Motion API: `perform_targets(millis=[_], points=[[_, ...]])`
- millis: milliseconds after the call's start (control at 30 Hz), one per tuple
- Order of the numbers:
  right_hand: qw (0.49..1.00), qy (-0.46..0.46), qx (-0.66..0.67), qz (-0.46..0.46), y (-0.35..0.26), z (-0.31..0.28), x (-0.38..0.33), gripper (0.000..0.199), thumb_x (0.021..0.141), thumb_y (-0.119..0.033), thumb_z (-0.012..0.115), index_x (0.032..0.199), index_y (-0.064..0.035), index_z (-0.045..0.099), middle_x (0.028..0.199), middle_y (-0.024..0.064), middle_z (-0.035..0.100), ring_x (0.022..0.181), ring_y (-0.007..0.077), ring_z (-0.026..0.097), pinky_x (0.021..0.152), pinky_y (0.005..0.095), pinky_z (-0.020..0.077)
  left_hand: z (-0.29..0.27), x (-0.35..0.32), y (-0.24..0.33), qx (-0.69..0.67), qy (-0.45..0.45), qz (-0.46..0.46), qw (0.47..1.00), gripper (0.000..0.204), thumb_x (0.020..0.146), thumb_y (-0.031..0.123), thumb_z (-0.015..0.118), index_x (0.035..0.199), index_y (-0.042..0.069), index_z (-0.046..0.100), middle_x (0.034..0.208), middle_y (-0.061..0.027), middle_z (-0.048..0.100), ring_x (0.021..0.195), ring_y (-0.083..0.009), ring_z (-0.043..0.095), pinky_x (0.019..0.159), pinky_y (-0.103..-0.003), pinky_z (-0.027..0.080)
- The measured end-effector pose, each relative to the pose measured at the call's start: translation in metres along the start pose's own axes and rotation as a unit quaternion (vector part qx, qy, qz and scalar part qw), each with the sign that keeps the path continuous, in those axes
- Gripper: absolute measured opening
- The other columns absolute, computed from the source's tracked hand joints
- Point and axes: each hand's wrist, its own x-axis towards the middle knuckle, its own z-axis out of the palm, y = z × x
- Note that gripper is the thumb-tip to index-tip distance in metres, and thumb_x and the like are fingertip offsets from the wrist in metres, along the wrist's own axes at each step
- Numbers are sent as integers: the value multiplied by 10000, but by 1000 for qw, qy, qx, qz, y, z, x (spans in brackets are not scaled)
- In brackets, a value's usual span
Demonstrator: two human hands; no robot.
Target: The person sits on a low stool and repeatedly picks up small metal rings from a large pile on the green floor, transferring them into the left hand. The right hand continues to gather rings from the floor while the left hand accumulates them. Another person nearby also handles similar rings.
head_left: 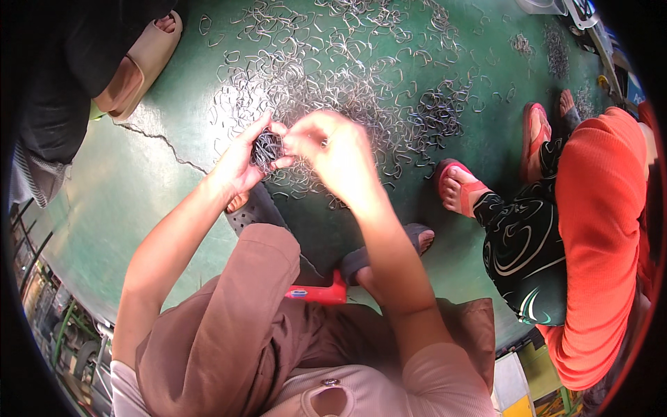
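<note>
Beige shirt (379, 389) sits nearest; bent, silvery-grey wires (306, 90) glint beyond.

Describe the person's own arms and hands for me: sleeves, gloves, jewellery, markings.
The bare, ungloved left hand and bare, ungloved right hand extend from uncovered forearms, with no watch, bracelet or marking visible. Short, pale pinkish-grey sleeves of ribbed fabric cover the upper arms. The right hand is blurred, so whether it wears a ring cannot be told.

Workshop by the look, cracked green floor (149, 215), bent metal pieces (441, 111) strewn across it, cluttered metal frames (64, 332)
</note>
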Motion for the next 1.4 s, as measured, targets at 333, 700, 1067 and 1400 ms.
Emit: perform_targets(millis=[333, 700, 1067, 1400], points=[[913, 44, -405, 31, 84, -83, 82, 140, 731, -232, 683, 823, -129, 661, 864, 107, 614, 825, 287, 621, 706, 406, 491, -3, -6, 6, -1, -32, 9, 999, 367, 899, 401, 503, 674, 114, 464, 735, -42, 500, 565, -139, 469, 442, -235, 353], [989, 80, -39, 121, 91, -121, 82, 222, 676, -200, 751, 777, -24, 659, 696, 50, 642, 643, 101, 563, 605, 251, 445, -7, -11, 10, -14, -21, 11, 1000, 381, 908, 405, 484, 678, 104, 446, 692, -36, 451, 556, -135, 448, 433, -239, 353], [971, -37, 229, 56, 7, 25, -2, 158, 689, -98, 714, 792, -31, 615, 761, 89, 658, 696, 183, 644, 626, 305, 490, 1, -5, 0, -14, 77, -13, 997, 340, 905, 386, 496, 812, 69, 574, 839, -89, 600, 713, -195, 601, 573, -299, 503], [997, 73, -2, 4, 39, -24, 41, 151, 740, -149, 685, 860, -71, 639, 825, 107, 609, 728, 219, 610, 665, 340, 472, -2, -16, 6, -18, -6, -4, 1000, 400, 919, 397, 462, 664, 94, 407, 661, -39, 415, 503, -104, 377, 390, -197, 308]])
